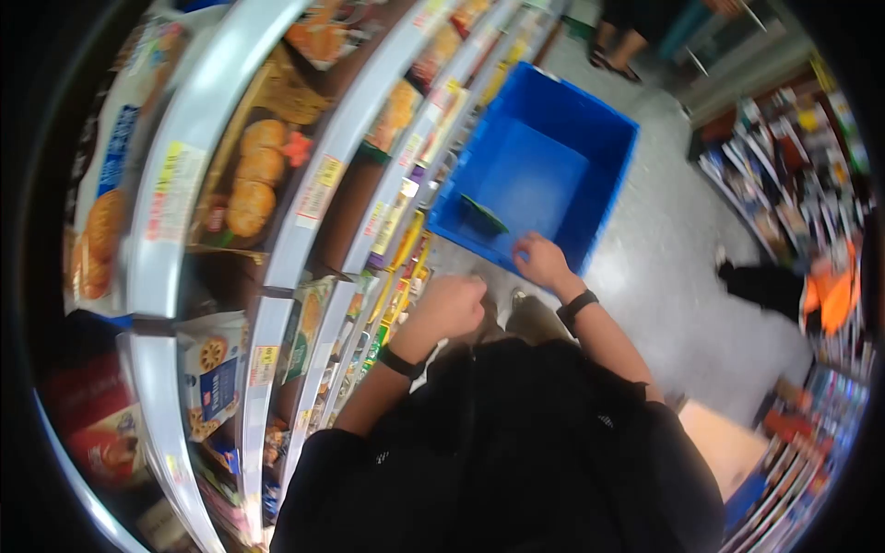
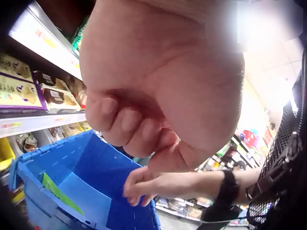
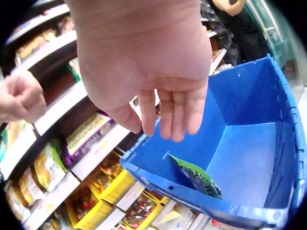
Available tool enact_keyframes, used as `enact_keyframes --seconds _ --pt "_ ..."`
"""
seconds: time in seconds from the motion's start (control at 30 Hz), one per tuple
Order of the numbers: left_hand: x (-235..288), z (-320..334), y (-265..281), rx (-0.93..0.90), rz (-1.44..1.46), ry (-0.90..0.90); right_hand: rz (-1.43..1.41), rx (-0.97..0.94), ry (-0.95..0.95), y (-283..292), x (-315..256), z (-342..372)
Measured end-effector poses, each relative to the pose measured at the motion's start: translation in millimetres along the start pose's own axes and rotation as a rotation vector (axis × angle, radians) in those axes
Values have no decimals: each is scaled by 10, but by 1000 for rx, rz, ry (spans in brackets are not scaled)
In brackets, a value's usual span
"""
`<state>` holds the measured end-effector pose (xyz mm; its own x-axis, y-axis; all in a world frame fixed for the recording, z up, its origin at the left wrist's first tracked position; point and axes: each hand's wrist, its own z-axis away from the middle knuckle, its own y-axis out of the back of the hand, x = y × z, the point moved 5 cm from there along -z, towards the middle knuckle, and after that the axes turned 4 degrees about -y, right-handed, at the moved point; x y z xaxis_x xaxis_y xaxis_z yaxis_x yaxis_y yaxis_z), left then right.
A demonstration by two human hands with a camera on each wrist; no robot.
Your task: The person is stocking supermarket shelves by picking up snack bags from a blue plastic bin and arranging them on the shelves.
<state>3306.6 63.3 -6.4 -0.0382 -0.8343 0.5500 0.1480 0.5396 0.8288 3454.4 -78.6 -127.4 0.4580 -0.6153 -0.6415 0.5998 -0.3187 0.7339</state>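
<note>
A blue crate (image 1: pixel 544 180) stands in front of the body, with a green packet (image 1: pixel 483 215) leaning inside against its near wall. Above the crate's near rim, the right hand (image 1: pixel 542 260) hangs with loose, slightly bent fingers; the right wrist view shows this hand (image 3: pixel 148 67) palm side, holding nothing. The left hand (image 1: pixel 452 306) is beside the shelf front, left of the right hand. Its fingers (image 2: pixel 128 120) curl into the palm in the left wrist view, with no object visible in them. Neither hand touches the crate (image 3: pixel 247 158) or the packet (image 3: pixel 196 177).
Shelves (image 1: pixel 277 276) of packaged baked goods run along the left, with yellow bins (image 3: pixel 88 213) low down. Another person's feet (image 1: pixel 618 57) are beyond the crate. More stocked shelves (image 1: pixel 784 166) stand right, across the grey floor (image 1: pixel 664 276). A cardboard-coloured box (image 1: pixel 724 447) is at lower right.
</note>
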Motion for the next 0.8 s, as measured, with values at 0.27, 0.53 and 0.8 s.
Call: enact_keyframes --seconds 0.27,0.53,0.8 --pt "389 1087 -45 176 47 559 568 -565 196 -1732 1649 -902" --pt "1264 1992 -946 343 106 1088 466 -314 -84 -1362 1656 -939" --pt "1714 2401 -1428 501 173 1176 345 -48 702 494 -185 214"
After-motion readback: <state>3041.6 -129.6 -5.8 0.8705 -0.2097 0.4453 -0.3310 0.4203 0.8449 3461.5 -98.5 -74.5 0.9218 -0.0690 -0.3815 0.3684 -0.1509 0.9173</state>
